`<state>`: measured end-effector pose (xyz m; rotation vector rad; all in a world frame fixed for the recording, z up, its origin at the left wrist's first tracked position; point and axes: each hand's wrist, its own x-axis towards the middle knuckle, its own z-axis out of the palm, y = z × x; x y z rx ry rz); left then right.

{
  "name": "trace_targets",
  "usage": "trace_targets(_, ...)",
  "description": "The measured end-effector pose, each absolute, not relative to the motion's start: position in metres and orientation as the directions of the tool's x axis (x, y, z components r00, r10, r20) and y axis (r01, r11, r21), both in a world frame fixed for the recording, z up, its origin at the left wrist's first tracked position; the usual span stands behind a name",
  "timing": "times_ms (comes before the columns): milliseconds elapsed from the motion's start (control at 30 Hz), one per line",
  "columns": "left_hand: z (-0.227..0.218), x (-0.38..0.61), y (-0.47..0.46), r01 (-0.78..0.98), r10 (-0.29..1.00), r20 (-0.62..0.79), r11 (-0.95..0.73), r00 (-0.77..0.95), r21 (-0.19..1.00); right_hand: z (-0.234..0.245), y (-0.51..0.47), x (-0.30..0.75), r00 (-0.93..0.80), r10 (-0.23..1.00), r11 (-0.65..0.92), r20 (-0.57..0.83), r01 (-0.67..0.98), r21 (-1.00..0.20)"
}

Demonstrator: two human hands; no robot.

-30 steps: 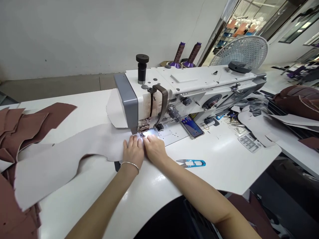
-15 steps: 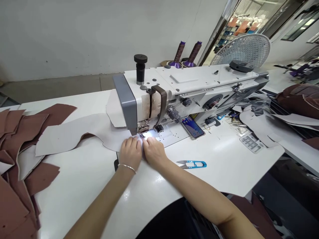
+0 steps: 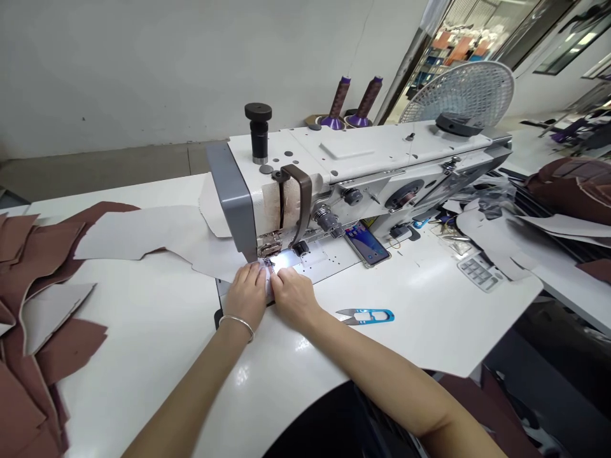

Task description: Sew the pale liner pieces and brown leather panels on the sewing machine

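Both hands lie open and flat, the left hand [image 3: 245,297] and the right hand [image 3: 294,297] pressing a pale grey leather panel [image 3: 191,245] where it meets the metal presser foot [image 3: 270,252] of a white industrial sewing machine [image 3: 382,152] on the white table [image 3: 420,331], with blue-handled steel thread snips [image 3: 365,316] lying near the right hand.

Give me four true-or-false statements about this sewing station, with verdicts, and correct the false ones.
1. The left hand wears a bangle. True.
2. The right hand holds the blue snips. False: the snips lie on the table, apart from that hand.
3. Thread cones stand behind the sewing machine. True.
4. The fan stands left of the sewing machine. False: it stands towards the machine's right end in this view.
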<state>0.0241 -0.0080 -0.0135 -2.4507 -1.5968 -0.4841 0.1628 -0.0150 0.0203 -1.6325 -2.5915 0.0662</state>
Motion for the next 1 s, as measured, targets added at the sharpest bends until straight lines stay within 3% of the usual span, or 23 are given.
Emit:
trace_targets(100,-0.012,0.021,-0.007,0.909,0.854,0.355,-0.416,0.380,0.029,0.017,-0.015,0.163,-0.433,0.899,0.437,0.059,0.897,-0.071)
trace_targets(333,-0.012,0.021,-0.017,0.894,0.791,0.485,-0.446,0.372,0.041,0.021,-0.013,0.162,-0.475,0.875,0.481,0.088,0.874,-0.065)
trace_targets(1000,-0.009,0.016,-0.002,0.908,0.870,0.328,-0.413,0.369,0.074,0.013,-0.009,0.159,-0.433,0.892,0.442,0.132,0.895,-0.051)
